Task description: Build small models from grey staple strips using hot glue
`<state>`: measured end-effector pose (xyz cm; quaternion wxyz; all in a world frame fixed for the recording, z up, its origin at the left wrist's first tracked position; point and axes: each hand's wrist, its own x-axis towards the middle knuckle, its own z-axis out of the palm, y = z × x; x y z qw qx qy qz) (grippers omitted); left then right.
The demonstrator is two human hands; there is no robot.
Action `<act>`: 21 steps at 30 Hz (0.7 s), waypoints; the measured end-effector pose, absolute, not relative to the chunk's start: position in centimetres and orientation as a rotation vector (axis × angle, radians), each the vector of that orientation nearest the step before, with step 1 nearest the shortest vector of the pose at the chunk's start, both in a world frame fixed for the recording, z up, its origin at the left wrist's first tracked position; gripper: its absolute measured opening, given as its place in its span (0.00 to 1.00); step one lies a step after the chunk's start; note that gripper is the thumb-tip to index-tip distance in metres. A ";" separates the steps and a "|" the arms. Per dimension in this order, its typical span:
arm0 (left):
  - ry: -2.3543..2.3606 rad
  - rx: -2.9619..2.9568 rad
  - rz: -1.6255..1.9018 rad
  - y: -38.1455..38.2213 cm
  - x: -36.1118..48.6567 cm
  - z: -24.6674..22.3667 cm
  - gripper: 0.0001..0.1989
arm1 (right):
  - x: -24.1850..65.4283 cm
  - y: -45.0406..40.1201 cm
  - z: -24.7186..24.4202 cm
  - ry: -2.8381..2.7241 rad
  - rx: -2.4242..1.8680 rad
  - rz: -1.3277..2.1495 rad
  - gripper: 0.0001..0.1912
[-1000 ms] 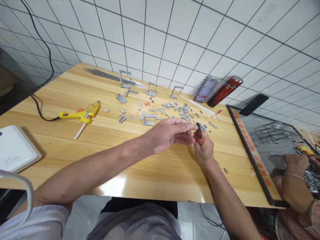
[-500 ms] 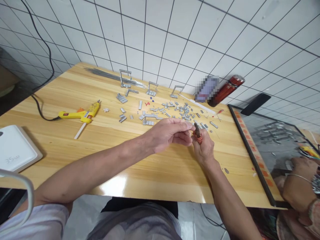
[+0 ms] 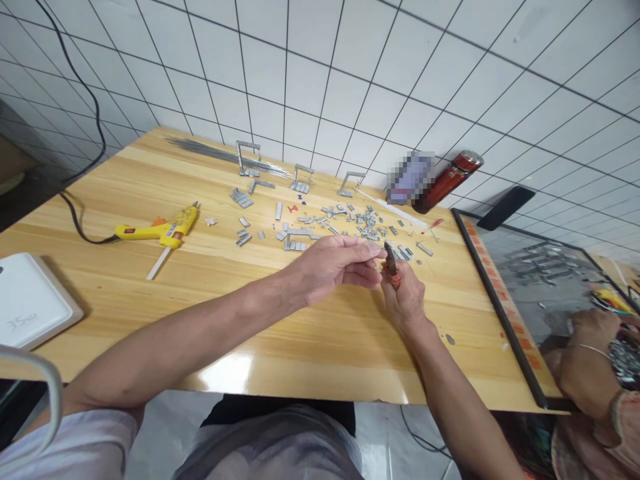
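Note:
My right hand (image 3: pixel 406 293) is wrapped round red-handled pliers (image 3: pixel 391 267), whose dark jaws point up and away from me. Close beside the jaws, my left hand (image 3: pixel 345 263) pinches something too small to make out between thumb and fingertips. Beyond both hands lies a scatter of small grey metal pieces (image 3: pixel 367 223) on the wooden table (image 3: pixel 310 347). Several bent grey frames stand farther back, one of them a tall frame (image 3: pixel 249 160) near the wall. A bundle of thin wires (image 3: pixel 210 152) lies behind them.
On the left are a yellow glue gun (image 3: pixel 175 230) with a black cord and a white power bank (image 3: pixel 35 300). At the right, a red flask (image 3: pixel 450 180) and a black phone (image 3: pixel 506 207) are near a dark-framed glass panel (image 3: pixel 500 307). Another person's hand (image 3: pixel 595 327) is at its edge.
The whole view has shifted slightly. My hands keep nearly the same pose around the pliers and the small item. The other person's hand at the far right has moved a little.

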<state>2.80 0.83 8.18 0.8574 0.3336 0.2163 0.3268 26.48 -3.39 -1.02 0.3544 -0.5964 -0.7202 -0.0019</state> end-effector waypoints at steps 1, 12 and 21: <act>0.464 0.699 0.705 1.0 2.8 8.2 0.08 | 26.5 -3.4 -1.0 -1.854 -1.541 0.054 0.09; 0.582 0.791 0.927 3.2 1.9 8.6 0.07 | 29.6 -6.5 1.1 -2.224 -1.839 0.152 0.09; 0.555 0.978 0.772 2.8 2.6 7.0 0.16 | 27.3 -8.8 3.2 -2.114 -1.819 0.354 0.22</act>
